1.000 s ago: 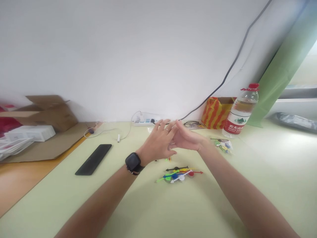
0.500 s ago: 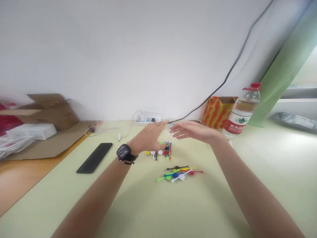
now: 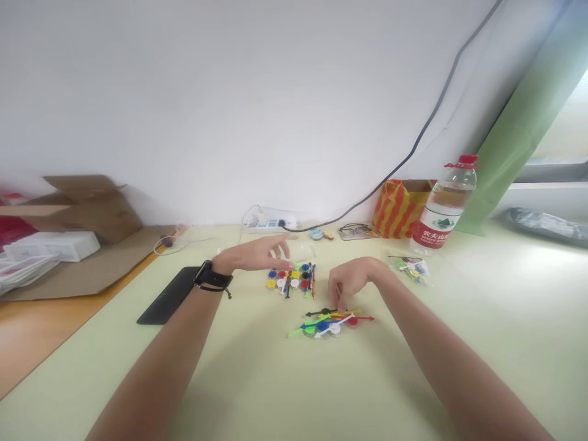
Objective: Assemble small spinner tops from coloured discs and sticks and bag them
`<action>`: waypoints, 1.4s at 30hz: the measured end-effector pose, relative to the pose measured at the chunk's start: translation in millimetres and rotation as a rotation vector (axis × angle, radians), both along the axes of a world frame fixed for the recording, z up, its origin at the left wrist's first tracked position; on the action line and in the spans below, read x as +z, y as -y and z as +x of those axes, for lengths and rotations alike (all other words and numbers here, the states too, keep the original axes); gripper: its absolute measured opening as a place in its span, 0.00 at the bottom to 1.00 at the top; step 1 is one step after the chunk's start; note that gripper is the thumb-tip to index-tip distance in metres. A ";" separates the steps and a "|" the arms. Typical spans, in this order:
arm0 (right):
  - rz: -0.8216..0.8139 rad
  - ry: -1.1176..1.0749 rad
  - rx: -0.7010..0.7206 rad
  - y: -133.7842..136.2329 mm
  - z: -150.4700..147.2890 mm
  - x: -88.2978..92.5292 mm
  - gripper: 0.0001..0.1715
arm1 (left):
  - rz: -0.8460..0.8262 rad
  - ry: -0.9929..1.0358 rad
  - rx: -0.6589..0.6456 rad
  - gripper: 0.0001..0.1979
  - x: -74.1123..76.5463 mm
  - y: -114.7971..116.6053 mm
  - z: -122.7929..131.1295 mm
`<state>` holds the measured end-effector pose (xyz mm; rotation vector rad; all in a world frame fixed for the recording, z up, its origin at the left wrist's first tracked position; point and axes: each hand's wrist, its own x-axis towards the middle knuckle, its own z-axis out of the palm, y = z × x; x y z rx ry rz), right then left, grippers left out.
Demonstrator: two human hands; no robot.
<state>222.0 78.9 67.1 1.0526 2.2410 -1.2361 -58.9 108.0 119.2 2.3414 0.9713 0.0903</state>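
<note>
My left hand (image 3: 260, 254), with a black watch on its wrist, hovers flat and open just left of a small cluster of coloured plastic discs and sticks (image 3: 293, 279). My right hand (image 3: 351, 282) has its fingers curled downward, with the fingertips touching the top of a nearer pile of coloured arrow-shaped sticks and discs (image 3: 331, 321). Whether those fingers pinch a piece I cannot see. A clear small bag (image 3: 303, 251) lies just beyond the far cluster.
A black phone (image 3: 169, 296) lies at the left. At the back are a power strip (image 3: 271, 225), glasses (image 3: 354, 231), an orange striped bag (image 3: 394, 209) and a water bottle (image 3: 441, 208). A packet of coloured pieces (image 3: 412, 269) lies right; cardboard (image 3: 92, 208) sits far left.
My hands, joined together above the table a second ago, have parted. The left one dropped toward the far cluster and the right one came down onto the near pile.
</note>
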 end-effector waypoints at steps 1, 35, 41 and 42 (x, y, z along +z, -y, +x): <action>-0.011 -0.011 -0.001 -0.5 -1.0 -1.4 0.21 | -0.013 0.014 -0.007 0.41 2.1 0.7 -0.8; 0.584 -0.734 -0.525 21.5 16.5 53.5 0.20 | -0.616 0.352 -0.112 0.33 -16.8 0.3 12.6; 0.632 -0.692 -0.499 16.2 12.0 45.6 0.19 | -0.643 0.353 -0.108 0.31 -11.9 6.6 15.2; 0.639 -0.687 -0.505 15.4 13.9 45.6 0.18 | -0.650 0.350 -0.112 0.31 -11.2 6.9 15.3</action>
